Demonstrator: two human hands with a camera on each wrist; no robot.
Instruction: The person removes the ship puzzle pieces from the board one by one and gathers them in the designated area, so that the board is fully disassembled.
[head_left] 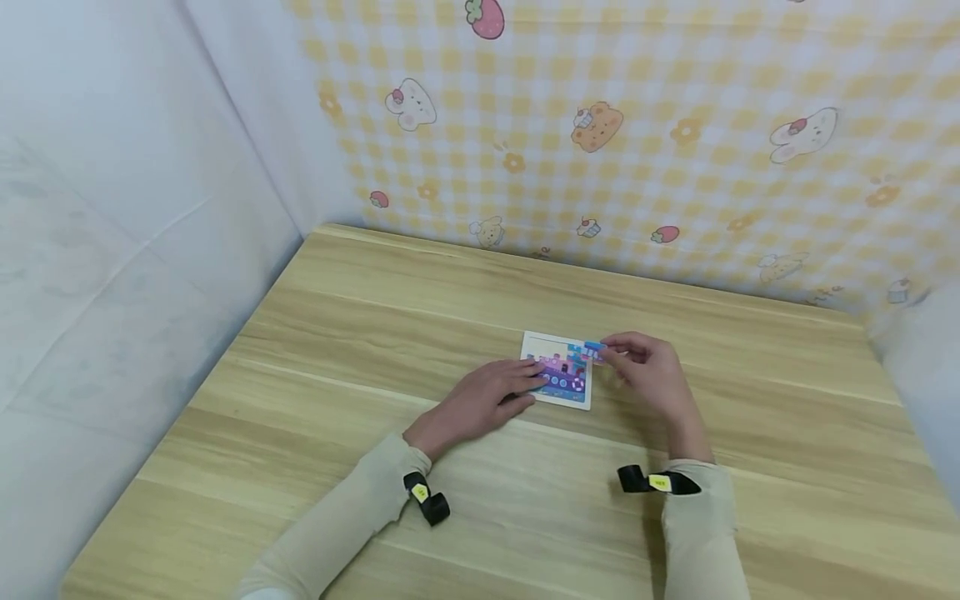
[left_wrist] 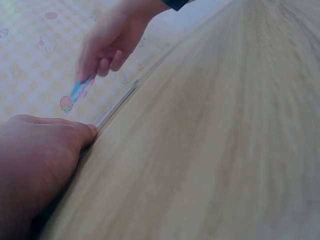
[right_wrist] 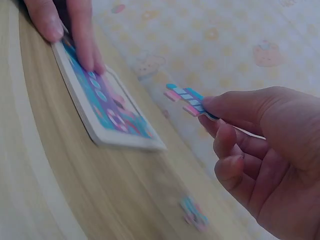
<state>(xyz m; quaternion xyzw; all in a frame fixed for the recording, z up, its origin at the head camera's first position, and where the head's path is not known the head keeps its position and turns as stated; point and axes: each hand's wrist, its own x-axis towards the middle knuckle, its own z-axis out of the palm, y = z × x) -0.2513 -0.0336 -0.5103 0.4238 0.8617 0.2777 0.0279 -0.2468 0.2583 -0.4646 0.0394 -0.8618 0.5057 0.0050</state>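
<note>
A small picture puzzle board (head_left: 547,344) with a white border lies on the wooden table, printed in purple and blue with round portholes and a life ring. My left hand (head_left: 487,398) rests on its left part, fingers stretched over the picture and hiding some of it. Between thumb and fingertips, my right hand (head_left: 651,371) pinches a blue, white and pink puzzle piece (right_wrist: 187,100). In the right wrist view the piece is held up above the table. From the head, it overlaps the board's upper right corner.
Another small colourful piece (right_wrist: 194,212), blurred, lies on the table below my right hand. The wooden tabletop (head_left: 360,333) reaches back to a yellow checked cloth (head_left: 540,125). A white cloth (head_left: 135,208) hangs along the left side.
</note>
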